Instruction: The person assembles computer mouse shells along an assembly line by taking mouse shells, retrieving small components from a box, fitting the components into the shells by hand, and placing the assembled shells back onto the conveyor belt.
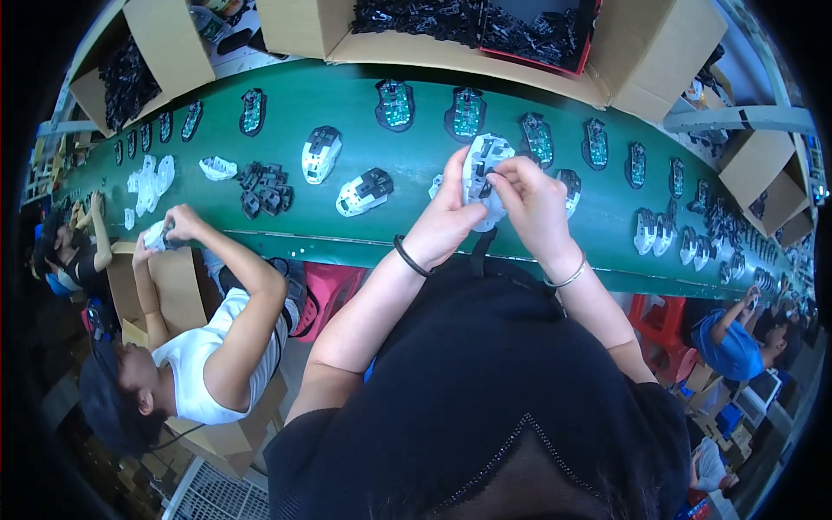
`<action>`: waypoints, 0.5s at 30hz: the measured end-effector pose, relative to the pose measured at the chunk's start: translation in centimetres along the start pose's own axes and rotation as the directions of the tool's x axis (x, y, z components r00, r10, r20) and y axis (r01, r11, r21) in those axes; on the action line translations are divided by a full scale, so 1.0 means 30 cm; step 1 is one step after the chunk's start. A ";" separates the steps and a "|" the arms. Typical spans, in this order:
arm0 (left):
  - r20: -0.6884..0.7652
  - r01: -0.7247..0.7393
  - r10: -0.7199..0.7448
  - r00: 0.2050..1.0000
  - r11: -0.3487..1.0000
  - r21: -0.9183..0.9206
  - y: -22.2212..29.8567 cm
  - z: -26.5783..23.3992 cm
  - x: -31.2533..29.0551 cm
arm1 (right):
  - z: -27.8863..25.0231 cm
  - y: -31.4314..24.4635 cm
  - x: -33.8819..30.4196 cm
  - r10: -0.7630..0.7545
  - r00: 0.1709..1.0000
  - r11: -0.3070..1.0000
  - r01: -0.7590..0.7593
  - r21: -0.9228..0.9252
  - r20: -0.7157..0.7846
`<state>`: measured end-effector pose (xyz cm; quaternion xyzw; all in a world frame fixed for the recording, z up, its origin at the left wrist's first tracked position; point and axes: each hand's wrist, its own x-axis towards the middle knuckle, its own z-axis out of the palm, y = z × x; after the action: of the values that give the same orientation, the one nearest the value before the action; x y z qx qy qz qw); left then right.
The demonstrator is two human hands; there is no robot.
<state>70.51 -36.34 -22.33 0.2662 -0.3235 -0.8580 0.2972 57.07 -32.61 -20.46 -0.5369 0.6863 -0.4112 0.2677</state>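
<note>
A: Your left grip (449, 201) is clamped on the pale grey, oval plastic mouse shell with black inserts (479, 173), its thumb along the near end. The shell is raised in front of your chest, above the smooth green tabletop (407, 158).

B: And what is your right grip (536, 195) doing?

A: Its thumb and index fingertips meet at the shell's dark middle. I cannot tell whether they pinch a part there or only press on it.

B: To your left lie 2 more rounded grey-and-black plastic shells (321, 154) (364, 191), a heap of blocky, matt black plastic parts (265, 189) and a curved white plastic piece (217, 168).

A: Beyond them, low black bases with green circuit boards (395, 106) run in a row along the far side. Behind that row stands a brown cardboard box (299, 26) holding jagged black plastic pieces (416, 22).

B: What stands in your way?

A: Your right grip partly covers a grey-and-black shell just beyond it (569, 192). A co-worker in a white top (227, 355) sits at your left, near a pinkish-red plastic stool (325, 295).
</note>
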 end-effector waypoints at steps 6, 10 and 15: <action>0.019 -0.134 0.134 0.991 0.944 0.300 -0.042 -0.023 -0.005 | 0.020 -0.006 -0.010 -0.234 0.972 0.945 0.230 -0.231 0.013; -0.051 -0.137 0.169 0.984 0.915 0.379 -0.011 -0.043 -0.011 | 0.012 -0.038 0.004 -0.230 0.971 0.944 0.238 -0.230 0.060; -0.046 -0.158 0.201 0.979 0.875 0.457 -0.013 -0.072 0.000 | 0.046 -0.017 0.013 -0.462 0.887 0.826 0.433 -0.362 0.008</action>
<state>71.78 -36.96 -24.01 0.3359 -0.5229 -0.7149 0.3204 58.35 -33.42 -20.71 -0.7050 0.6139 -0.3534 0.0351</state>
